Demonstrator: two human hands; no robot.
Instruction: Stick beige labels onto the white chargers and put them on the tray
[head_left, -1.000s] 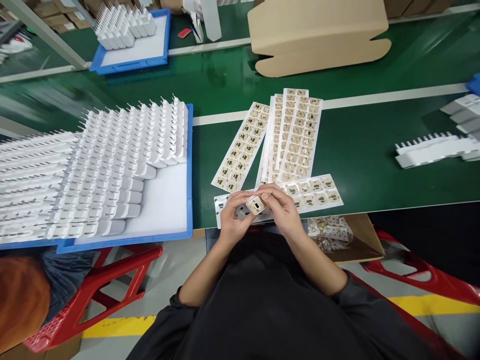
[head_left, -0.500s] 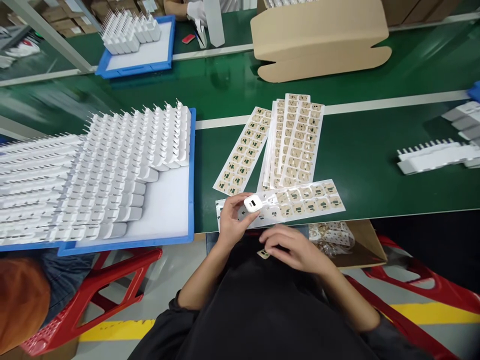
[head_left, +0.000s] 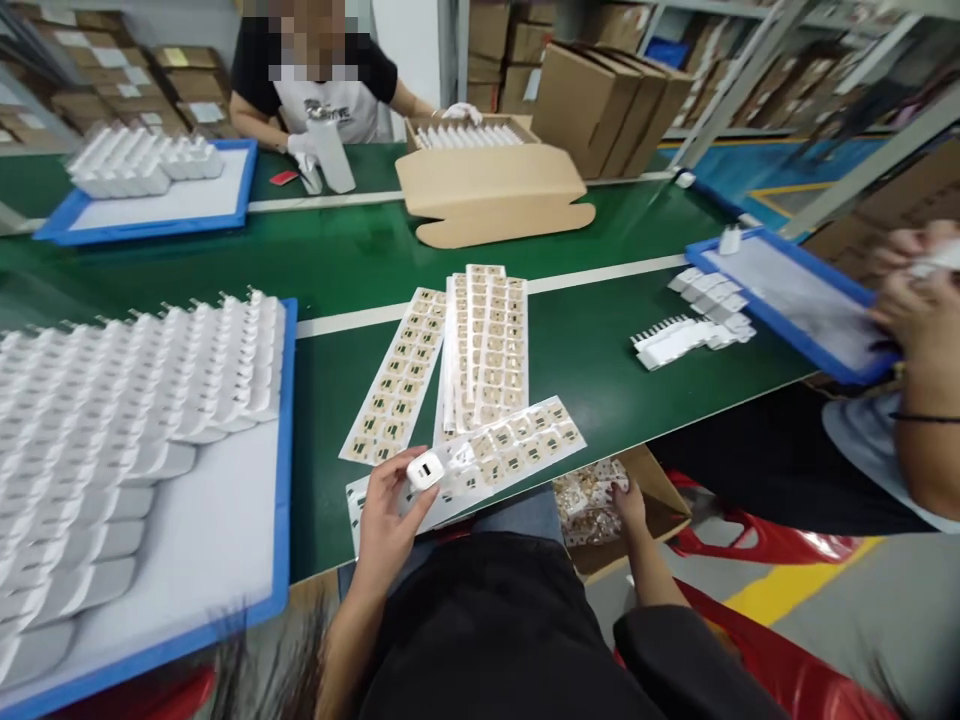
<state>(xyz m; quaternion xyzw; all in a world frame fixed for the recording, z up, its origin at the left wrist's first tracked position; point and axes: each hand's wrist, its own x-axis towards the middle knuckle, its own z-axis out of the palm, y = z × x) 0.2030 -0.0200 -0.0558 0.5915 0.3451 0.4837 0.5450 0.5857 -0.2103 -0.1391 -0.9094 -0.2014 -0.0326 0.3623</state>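
Observation:
My left hand pinches a small white charger between thumb and fingers, its end with a dark port slot turned up. Beneath that hand lies a partly used sticker sheet along the table's front edge. My right hand is below the table edge, over an open cardboard box with crumpled clear and tan sticker scraps. Its fingers are drawn together and partly hidden, and what they hold, if anything, cannot be made out. More sticker sheets lie fanned behind the charger.
At left, a blue-rimmed tray carries rows of white chargers. Loose white chargers and another blue tray are at right, near a co-worker's hands. Opposite, a gloved person sits behind an open carton.
My right hand has moved from in front of my body, where it held a small tan sticker piece, right to the scrap box. My left hand keeps the charger. The view has swung up and right.

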